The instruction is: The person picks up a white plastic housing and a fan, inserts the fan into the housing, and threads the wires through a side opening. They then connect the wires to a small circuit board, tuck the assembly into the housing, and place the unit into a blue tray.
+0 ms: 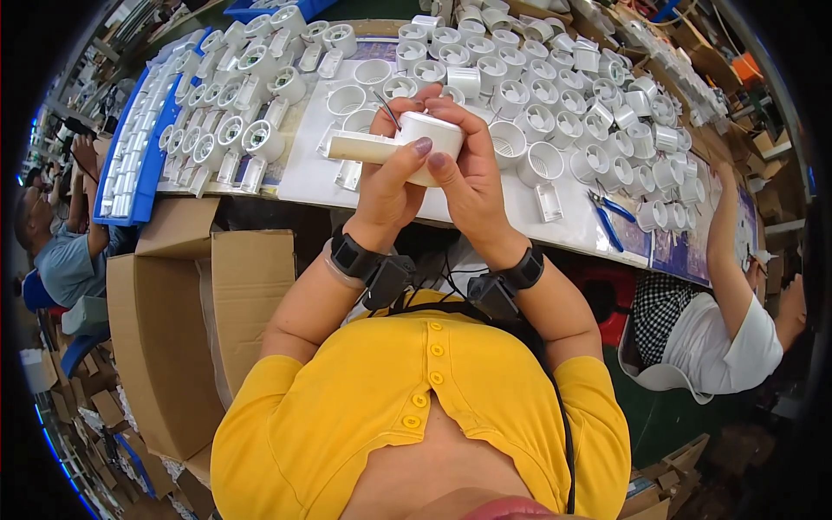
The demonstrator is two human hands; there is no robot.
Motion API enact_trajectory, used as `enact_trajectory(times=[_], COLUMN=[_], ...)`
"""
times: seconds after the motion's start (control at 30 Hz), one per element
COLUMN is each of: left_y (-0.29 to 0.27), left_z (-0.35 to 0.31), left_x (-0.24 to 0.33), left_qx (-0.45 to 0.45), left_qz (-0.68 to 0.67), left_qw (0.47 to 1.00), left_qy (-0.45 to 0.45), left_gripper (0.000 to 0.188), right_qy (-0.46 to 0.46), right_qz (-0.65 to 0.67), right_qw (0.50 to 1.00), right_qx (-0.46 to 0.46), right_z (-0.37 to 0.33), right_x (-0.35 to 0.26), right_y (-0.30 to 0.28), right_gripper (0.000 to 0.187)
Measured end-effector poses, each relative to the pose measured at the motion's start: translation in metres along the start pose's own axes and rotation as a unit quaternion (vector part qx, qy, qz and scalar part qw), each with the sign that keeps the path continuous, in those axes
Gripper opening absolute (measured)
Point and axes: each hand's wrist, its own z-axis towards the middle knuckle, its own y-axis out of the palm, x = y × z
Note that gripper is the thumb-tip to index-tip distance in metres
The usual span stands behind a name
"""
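Both hands hold a white round plastic housing (433,132) above the near edge of the table. From its left side a flat white handle (360,148) sticks out, and a dark wire (386,111) rises beside it. My left hand (390,186) is closed round the left of the housing, thumb on its near side. My right hand (478,178) wraps the right side, its thumb pressed close to the left one and its fingers over the far rim. Open white cups (347,100) stand on the table just behind, and a small white bracket (549,203) lies to the right.
Many white cups with fan-like insides (542,92) crowd the table's right half. Further housings with handles (263,140) stand at left by a blue tray (130,147) of white parts. Blue-handled cutters (607,217) lie near the front edge. An open cardboard box (165,347) stands left; people sit either side.
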Motion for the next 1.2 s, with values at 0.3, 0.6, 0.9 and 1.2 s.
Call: enact_trajectory(times=[0.3,0.6,0.9,1.2], left_y=[0.001,0.011,-0.005,0.010], left_z=[0.004,0.005,0.011,0.007], left_x=[-0.008,-0.001,-0.006,0.006], left_qx=[0.033,0.048,0.007,-0.030], left_qz=[-0.008,-0.026,0.243,0.066], left_qw=[0.999,0.997,0.956,0.992], left_qy=[0.024,0.056,0.165,0.101], left_gripper=[0.041,0.036,0.041,0.046], right_qy=[-0.026,0.083,0.106,0.178], right_qz=[-0.016,0.238,0.233,0.374], right_qw=[0.998,0.965,0.963,0.905], right_qx=[0.053,0.072,0.082,0.097], right_z=[0.000,0.007,0.011,0.020], right_x=[0.016,0.004,0.007,-0.009], right_y=[-0.002,0.001,-0.005,-0.008], right_gripper=[0.027,0.022,0.017,0.026])
